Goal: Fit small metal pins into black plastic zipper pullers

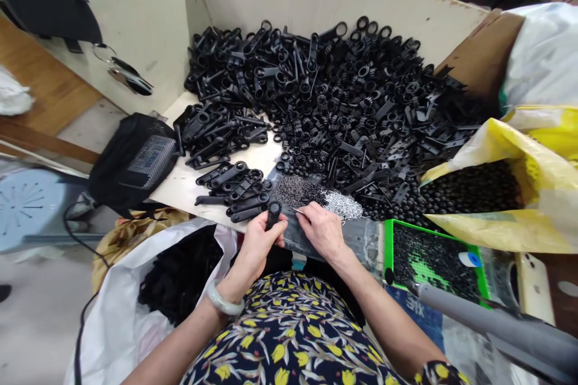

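Observation:
My left hand (258, 243) is wrapped round a black plastic lever-like part (273, 210), its rounded end pointing up. Just to the right, my right hand (324, 231) pinches a thin silvery pin (298, 211) between thumb and fingertips, apart from the black part. Beyond the right hand lie a heap of small silvery pins (345, 204) and a heap of tiny dark grey pieces (292, 190). Several black ring-ended levers (248, 189) rest side by side beyond my left hand.
A big pile of black plastic parts (325, 84) fills the walled bench. To the right are a yellow bag (478, 234) of black balls, a green tray (388, 252) of small black bits, a grey rod-like tool (487, 310) and a phone (535, 289). A white sack (106, 289) stands left.

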The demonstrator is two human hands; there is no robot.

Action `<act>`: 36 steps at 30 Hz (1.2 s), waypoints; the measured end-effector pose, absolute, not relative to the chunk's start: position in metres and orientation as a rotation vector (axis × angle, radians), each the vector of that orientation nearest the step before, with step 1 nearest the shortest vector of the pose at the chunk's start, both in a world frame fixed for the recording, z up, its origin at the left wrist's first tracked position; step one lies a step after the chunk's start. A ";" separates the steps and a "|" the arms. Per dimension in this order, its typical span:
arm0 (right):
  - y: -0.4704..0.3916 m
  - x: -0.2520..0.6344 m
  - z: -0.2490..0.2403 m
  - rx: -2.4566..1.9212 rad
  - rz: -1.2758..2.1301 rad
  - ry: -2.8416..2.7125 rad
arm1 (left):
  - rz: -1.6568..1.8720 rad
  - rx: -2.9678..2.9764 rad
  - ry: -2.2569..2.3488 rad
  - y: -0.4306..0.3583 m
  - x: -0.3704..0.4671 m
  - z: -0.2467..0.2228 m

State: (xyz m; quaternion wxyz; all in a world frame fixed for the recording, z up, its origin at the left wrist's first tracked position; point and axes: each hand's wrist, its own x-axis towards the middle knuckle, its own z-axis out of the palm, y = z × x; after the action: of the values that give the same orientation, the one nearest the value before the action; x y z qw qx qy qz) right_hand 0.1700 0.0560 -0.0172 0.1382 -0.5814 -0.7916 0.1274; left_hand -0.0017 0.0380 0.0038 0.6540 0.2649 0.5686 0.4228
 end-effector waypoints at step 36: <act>0.055 0.199 -0.014 -1.520 0.698 -1.983 | 0.755 1.479 1.591 0.052 0.011 -0.009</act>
State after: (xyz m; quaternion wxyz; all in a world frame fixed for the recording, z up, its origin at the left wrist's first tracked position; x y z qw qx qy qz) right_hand 0.1990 0.0546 -0.0135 0.2703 -0.5642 -0.7359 0.2589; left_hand 0.0114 0.0521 -0.0086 0.4086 0.5871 0.6313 0.2997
